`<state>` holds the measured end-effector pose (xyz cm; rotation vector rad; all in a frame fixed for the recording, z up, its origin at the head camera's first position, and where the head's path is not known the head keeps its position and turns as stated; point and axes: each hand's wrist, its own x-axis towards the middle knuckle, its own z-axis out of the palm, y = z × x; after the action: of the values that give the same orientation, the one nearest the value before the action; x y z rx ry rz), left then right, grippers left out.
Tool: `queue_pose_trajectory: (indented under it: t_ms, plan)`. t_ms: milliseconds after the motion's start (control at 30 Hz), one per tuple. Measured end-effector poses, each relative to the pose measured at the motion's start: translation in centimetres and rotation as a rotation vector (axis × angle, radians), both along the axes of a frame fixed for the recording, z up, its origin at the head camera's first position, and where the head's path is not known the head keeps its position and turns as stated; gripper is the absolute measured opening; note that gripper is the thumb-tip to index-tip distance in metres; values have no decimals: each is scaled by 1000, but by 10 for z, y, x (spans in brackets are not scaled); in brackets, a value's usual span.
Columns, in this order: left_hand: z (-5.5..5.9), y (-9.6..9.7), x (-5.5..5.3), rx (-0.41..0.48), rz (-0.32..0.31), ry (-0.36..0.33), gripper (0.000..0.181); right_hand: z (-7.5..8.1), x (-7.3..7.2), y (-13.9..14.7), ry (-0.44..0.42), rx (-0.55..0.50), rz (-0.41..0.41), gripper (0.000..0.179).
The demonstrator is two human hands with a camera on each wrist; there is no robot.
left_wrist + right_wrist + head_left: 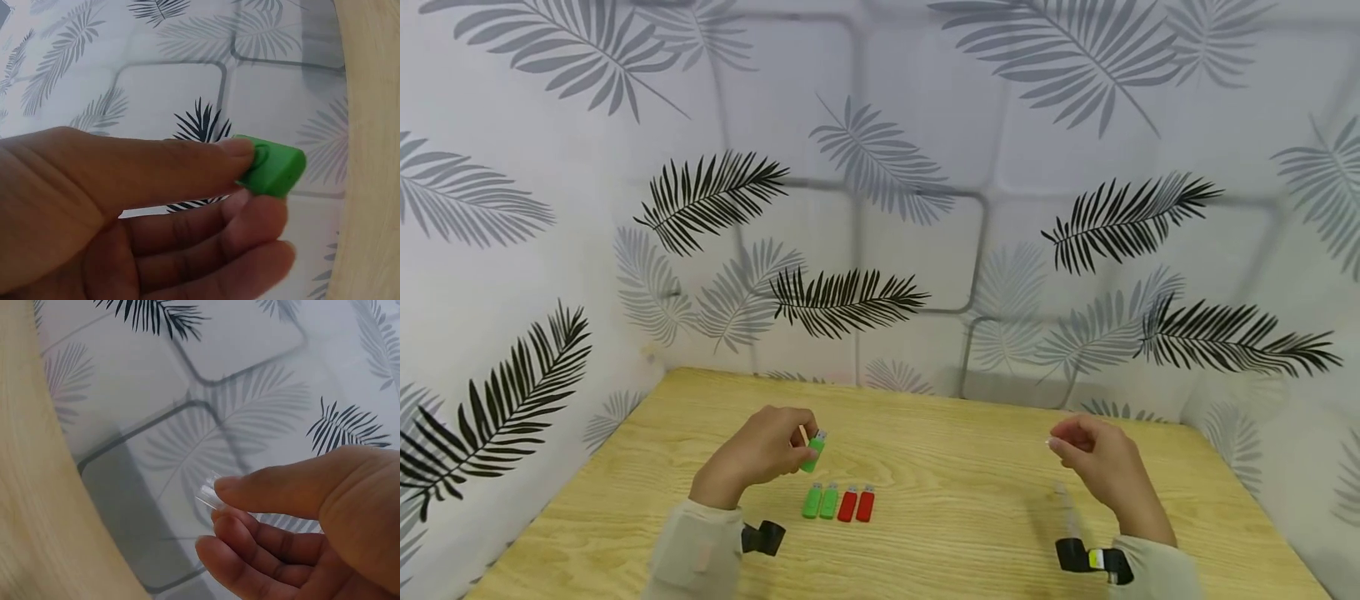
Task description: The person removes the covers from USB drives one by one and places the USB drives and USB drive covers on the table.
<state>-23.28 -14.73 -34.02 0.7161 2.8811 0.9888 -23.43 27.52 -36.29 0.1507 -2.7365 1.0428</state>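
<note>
My left hand (763,446) pinches a green USB stick (812,454) between thumb and fingers, its metal plug pointing up and away. In the left wrist view the green body (278,169) sticks out past the thumb tip. Raised over the right part of the table, my right hand (1101,458) pinches a small clear plastic cap (209,492) at its fingertips. Two green USB sticks (812,502) and two red USB sticks (847,505) lie in a row just below the left hand, metal plugs toward the wall.
Small clear pieces (1060,488) lie on the wooden table (940,517) left of the right forearm. Behind the table rises a pale wall covering (910,250) with leaf prints. Each wrist carries a black camera mount (763,538).
</note>
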Motion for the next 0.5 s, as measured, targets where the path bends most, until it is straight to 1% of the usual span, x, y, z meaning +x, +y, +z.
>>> queue_pose_trajectory:
  t_ms: [200,500]
  plan:
    - [-7,-6,-2,-26,17,-81,9,-15,-5,16,-77,-33,-85,24]
    - [-18,-9,-5,-33,49,-185,14,-40,-14,33,-215,-53,-203,23]
